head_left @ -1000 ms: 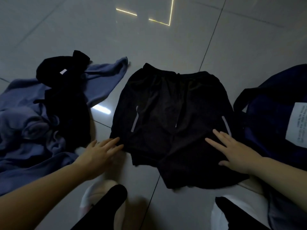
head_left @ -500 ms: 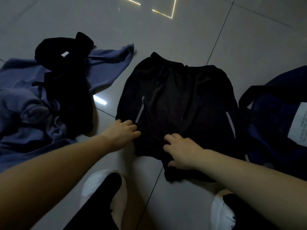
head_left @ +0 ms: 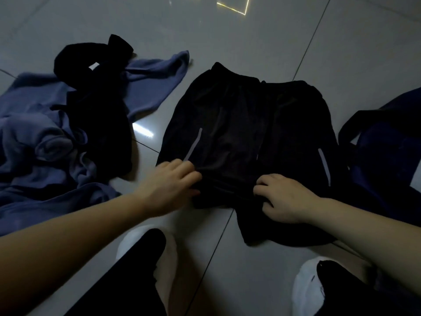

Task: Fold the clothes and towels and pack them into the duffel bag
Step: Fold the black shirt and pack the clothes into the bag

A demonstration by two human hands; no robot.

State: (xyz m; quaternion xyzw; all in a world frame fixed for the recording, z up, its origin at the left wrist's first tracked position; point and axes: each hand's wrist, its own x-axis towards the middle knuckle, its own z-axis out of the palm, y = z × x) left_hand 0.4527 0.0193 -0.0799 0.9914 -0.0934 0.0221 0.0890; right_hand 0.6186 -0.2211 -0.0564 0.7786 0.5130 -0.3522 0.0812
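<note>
Still early: your blue towels (head_left: 41, 137) and a dark garment (head_left: 100, 115) lie heaped unfolded at left, the duffel bag (head_left: 387, 160) waits at right, and the black shorts (head_left: 246, 133) lie flat between them, both your left hand (head_left: 168, 188) and right hand (head_left: 284, 199) pinching their near hem.

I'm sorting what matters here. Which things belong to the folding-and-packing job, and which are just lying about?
Job:
- black shorts, both hands gripping the near hem: left hand, right hand
- blue towel
- black garment on the towel
- duffel bag, at right

Lying about:
- tiled floor
- the person's white shoes
</note>
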